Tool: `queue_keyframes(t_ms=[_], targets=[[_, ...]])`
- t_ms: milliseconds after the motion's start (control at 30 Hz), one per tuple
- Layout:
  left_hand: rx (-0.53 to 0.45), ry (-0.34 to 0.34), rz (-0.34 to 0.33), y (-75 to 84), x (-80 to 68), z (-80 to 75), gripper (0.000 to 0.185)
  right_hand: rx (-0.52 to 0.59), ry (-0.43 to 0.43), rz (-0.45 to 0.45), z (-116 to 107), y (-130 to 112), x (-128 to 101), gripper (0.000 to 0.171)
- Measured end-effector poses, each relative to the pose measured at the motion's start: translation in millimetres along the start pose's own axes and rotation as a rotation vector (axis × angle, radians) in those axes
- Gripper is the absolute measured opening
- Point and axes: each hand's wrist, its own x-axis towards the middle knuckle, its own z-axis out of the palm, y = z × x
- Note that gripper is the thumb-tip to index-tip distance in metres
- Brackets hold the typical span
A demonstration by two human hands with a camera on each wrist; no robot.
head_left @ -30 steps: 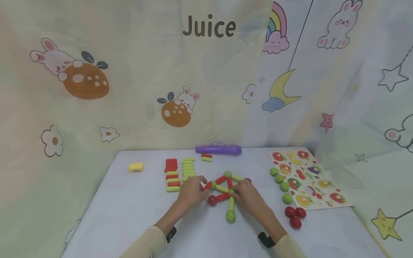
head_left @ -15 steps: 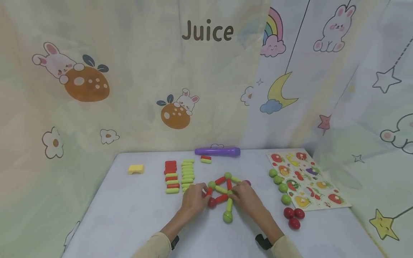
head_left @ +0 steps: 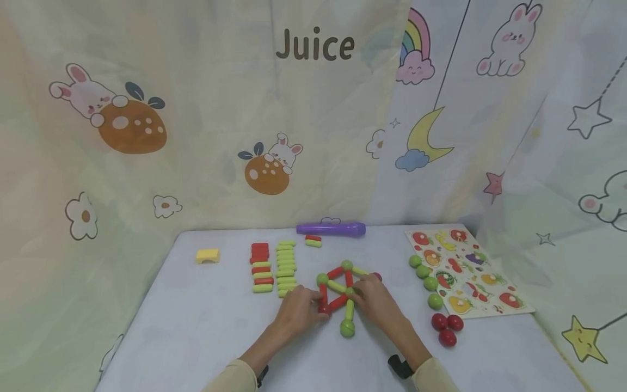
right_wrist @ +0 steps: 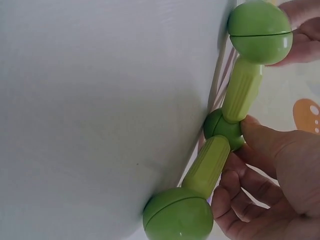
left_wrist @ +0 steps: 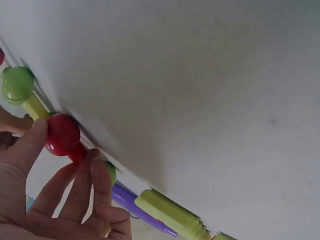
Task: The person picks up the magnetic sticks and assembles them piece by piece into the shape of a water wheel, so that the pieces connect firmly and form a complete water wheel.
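Note:
A flat frame of building rods and balls lies mid-table, with a green ball [head_left: 346, 265] at its far corner and another green ball [head_left: 347, 328] at its near end. My left hand [head_left: 299, 313] grips the red ball [left_wrist: 63, 134] at the frame's near left corner, thumb on one side. Its fingertips reach over the short red rod [left_wrist: 77, 152] joined to that ball. My right hand [head_left: 374, 300] pinches the smaller green hub ball [right_wrist: 220, 127], where several rods meet. Yellow-green rods [right_wrist: 206, 165] run from this hub. A red ball [head_left: 376, 277] shows just beyond the right hand.
Rows of red rods [head_left: 260, 253] and yellow-green rods [head_left: 286, 260] lie left of the frame. A purple baton [head_left: 331, 229] and yellow block [head_left: 208, 255] sit farther back. On the right are loose green balls [head_left: 430, 283], red balls [head_left: 447, 338] and a fruit sheet [head_left: 472, 272].
My left hand has brought a red rod down between the left green ball and the red ball, then shifted nearer me onto the red ball. The right hand stays at the hub.

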Motion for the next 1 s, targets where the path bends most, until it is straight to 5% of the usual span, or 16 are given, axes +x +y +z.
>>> queue_keyframes(t_ms=[133,267,433,500,667,833,1000], targets=[[-0.013,-0.015,0.023,-0.4,4.1,1.8,0.042,-0.013,-0.001,0.001,-1,4,1,0.014],[-0.183,-0.024,-0.02,-5.9,20.9,-7.2,0.029,-0.024,-0.017,0.015,-1,9,2,0.014],[-0.509,0.158,-0.121,-23.2,77.3,-22.3,0.023,-0.003,-0.004,0.063,-3,18,1,0.013],[-0.559,0.227,-0.141,-31.7,101.2,-25.5,0.021,0.018,0.004,0.064,-3,21,0,0.011],[-0.498,0.252,-0.185,-51.7,138.9,-28.9,0.021,0.049,-0.013,0.059,-1,20,0,0.011],[-0.361,0.219,-0.205,-67.2,153.9,-29.7,0.022,0.047,-0.036,0.076,-3,16,1,0.015],[-0.176,0.178,-0.151,-71.7,162.8,-24.6,0.022,0.022,-0.023,0.072,-6,15,0,0.018]])
